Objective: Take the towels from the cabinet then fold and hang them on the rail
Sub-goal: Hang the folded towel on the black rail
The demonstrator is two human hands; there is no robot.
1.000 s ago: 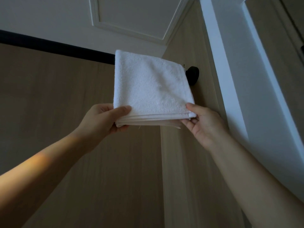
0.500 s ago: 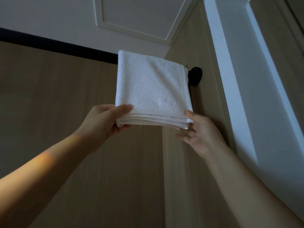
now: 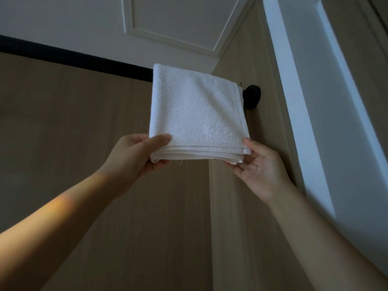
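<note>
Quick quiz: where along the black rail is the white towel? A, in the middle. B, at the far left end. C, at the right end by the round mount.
C: the towel sits over the rail just left of its round mount.

A towel hangs over the rail at its right end, just left of the wall mount. The left hand holds its lower left corner, the right hand its lower right.
</note>
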